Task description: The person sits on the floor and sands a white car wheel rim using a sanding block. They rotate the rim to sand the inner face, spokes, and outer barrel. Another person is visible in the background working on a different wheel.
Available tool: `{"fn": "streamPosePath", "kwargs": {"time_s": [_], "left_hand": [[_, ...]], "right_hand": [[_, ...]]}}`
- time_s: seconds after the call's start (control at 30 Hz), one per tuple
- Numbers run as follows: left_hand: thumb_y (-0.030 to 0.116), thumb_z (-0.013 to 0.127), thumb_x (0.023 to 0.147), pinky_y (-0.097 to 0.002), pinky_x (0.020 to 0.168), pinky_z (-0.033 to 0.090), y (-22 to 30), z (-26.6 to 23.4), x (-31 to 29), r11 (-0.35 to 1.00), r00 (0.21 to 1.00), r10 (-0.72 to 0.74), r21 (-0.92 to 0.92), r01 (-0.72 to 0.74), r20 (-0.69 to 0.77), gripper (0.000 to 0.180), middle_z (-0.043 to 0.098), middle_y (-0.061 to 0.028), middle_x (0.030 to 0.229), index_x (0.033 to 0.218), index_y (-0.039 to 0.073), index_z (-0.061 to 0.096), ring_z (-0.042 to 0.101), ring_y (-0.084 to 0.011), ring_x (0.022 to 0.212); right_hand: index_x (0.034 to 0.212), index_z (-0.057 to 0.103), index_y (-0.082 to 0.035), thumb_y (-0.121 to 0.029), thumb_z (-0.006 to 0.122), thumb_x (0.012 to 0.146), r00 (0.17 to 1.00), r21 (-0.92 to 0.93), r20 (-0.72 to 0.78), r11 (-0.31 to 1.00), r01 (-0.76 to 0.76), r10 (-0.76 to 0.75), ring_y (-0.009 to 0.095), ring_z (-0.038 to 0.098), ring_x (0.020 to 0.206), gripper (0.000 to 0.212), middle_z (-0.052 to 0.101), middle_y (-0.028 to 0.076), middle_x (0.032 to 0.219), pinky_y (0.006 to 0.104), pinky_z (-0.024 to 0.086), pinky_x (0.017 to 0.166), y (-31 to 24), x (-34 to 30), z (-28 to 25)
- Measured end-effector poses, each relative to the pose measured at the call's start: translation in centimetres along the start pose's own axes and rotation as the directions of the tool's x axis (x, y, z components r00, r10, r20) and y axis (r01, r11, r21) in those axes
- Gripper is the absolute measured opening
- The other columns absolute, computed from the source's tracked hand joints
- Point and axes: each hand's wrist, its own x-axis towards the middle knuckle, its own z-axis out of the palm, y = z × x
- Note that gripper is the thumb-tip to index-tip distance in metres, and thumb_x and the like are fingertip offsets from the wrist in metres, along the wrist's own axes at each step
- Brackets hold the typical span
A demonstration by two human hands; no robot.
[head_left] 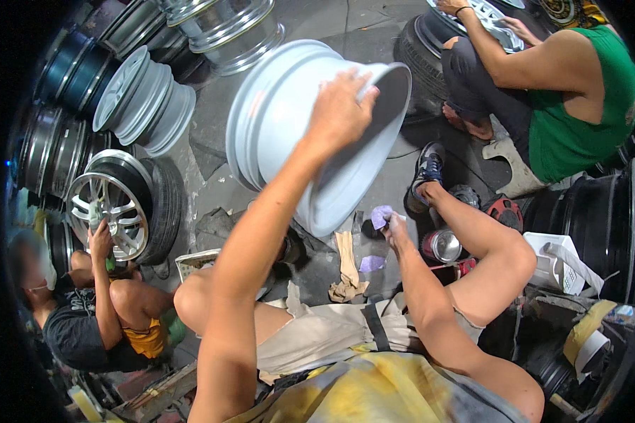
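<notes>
A large pale grey wheel rim point(279, 106) stands tilted on the floor in front of me. My left hand point(342, 113) reaches over its flared lip, fingers spread along the edge and holding it. Between the fingers of my right hand point(398, 231) is a purple piece of sandpaper point(381, 216), apart from the wheel rim. Another purple sandpaper piece point(372, 264) lies on the floor below that hand, beside a crumpled tan cloth point(346, 271). The inner face of the wheel rim is mostly turned away and dark.
To the right, a person in a green top point(578, 106) handles a silver wheel point(487, 25) above a tyre point(420, 56). At left, a seated person point(85, 324) touches a spoked wheel point(113, 211). A red can point(441, 245) stands near my right leg. Stacked rims point(144, 106) line the left.
</notes>
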Motion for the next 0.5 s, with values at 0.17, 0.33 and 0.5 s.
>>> {"fn": "streamPosePath", "kwargs": {"time_s": [0.17, 0.33, 0.5], "left_hand": [[0.029, 0.058, 0.097, -0.0618, 0.114, 0.028, 4.5, 3.4, -2.2, 1.000, 0.999, 0.012, -0.016, -0.012, 0.044, 0.045, 0.051, -0.0245, 0.145, 0.133, 0.003, 0.062, 0.045, -0.0399, 0.138], [0.019, 0.063, 0.095, -0.0453, 0.109, 0.041, 1.7, -2.8, -3.3, 0.899, 0.994, -0.104, -0.432, 0.076, -0.042, 0.028, 0.068, -0.0225, 0.123, 0.114, 0.001, 0.073, 0.064, -0.0353, 0.118], [0.020, 0.057, 0.101, -0.0360, 0.098, 0.048, -4.8, -8.8, -10.0, 0.952, 0.828, -0.284, -0.248, 0.182, -0.484, 0.028, 0.071, -0.0161, 0.112, 0.112, -0.001, 0.071, 0.067, -0.0259, 0.106]], "right_hand": [[0.096, 0.072, -0.002, -0.011, 0.067, 0.085, 0.964, -0.237, 0.191, 0.945, 0.226, -0.183, 0.014, 0.064, 0.068, 0.015, 0.069, 0.003, 0.086, 0.0276, 0.052, 0.059, -3.8, -2.9, 2.9], [0.095, 0.077, -0.003, -0.019, 0.071, 0.084, 0.843, -0.673, 0.397, 0.510, 0.536, -0.363, 0.017, 0.066, 0.068, 0.020, 0.074, 0.010, 0.085, 0.0343, 0.053, 0.065, -1.0, -4.4, 5.2], [0.104, 0.075, -0.003, -0.007, 0.064, 0.080, 0.503, -0.531, 0.712, 0.092, 0.842, -0.490, 0.039, 0.067, 0.094, 0.026, 0.070, 0.019, 0.099, 0.0447, 0.053, 0.084, 3.3, -8.7, 7.6]]}}
